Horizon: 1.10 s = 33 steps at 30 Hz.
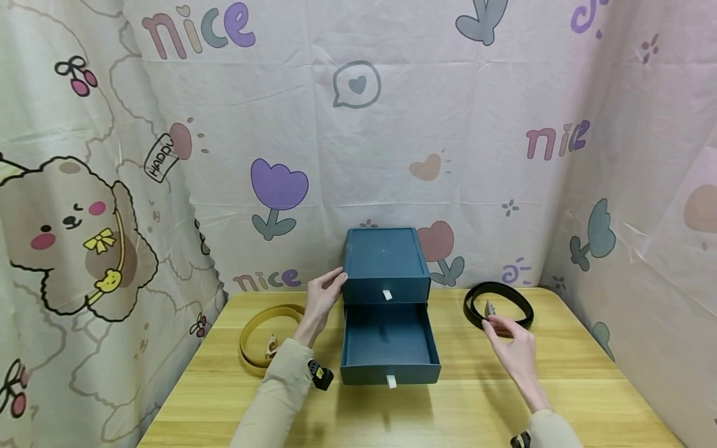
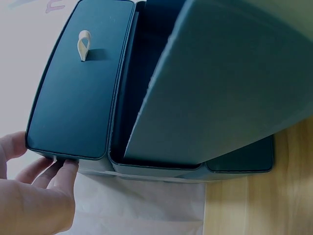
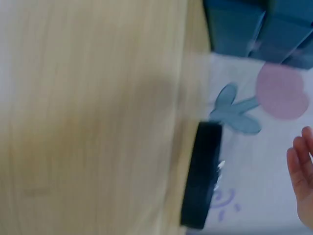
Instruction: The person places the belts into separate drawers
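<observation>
On the desk [image 1: 470,386], middle of back edge, stands the blue drawer box [image 1: 386,252], lower drawer pulled out; wood shows between it and the black belt [image 3: 201,176], near the back right corner. The left hand [image 1: 322,303] holds the box's upper left corner; the right hand [image 1: 515,348], fingers nearly straight, holds nothing near the belt.

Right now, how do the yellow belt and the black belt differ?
The yellow belt is mustard; the black belt is black. In the head view, the yellow belt lies left of the blue drawers, the black belt right. There, the left sleeve partly hides the yellow belt, the right hand the black belt. Both lie looped on the table.
</observation>
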Each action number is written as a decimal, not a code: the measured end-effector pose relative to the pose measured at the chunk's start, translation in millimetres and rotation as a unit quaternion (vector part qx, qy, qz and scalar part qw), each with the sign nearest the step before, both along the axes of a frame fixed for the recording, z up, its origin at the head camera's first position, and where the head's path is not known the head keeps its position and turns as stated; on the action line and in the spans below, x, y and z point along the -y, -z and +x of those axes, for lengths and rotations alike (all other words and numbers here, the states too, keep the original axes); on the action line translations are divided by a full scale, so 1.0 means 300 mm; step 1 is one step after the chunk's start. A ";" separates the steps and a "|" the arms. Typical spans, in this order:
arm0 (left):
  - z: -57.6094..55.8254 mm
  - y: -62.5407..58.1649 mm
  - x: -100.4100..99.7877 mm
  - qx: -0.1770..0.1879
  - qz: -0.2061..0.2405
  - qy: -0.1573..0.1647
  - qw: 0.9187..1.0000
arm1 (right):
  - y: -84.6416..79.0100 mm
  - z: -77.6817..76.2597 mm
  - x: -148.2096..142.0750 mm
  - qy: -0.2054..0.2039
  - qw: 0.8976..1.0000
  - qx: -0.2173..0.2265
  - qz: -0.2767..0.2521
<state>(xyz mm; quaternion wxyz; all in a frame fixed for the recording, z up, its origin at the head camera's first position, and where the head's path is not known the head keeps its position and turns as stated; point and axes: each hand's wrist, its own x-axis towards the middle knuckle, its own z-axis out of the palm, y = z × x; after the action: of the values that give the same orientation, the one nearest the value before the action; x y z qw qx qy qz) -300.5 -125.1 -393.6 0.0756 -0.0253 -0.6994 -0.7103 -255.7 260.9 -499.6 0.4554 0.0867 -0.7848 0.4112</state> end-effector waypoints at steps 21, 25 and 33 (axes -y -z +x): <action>-0.004 0.003 0.006 0.001 -0.002 -0.002 1.000 | 0.067 -0.110 -0.185 0.040 0.949 0.270 0.159; -0.003 0.005 0.006 0.001 -0.001 0.000 1.000 | 0.074 -0.120 -0.191 0.042 0.939 0.294 0.170; -0.002 0.005 0.006 0.001 0.001 0.003 1.000 | 0.087 -0.141 -0.204 0.022 0.931 0.315 0.184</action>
<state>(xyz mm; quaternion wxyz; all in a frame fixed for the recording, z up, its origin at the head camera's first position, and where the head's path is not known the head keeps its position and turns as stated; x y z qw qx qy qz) -301.1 -126.9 -395.2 0.0722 -0.0266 -0.6986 -0.7113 -298.1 322.2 -525.8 0.1700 0.0179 -0.9514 0.2561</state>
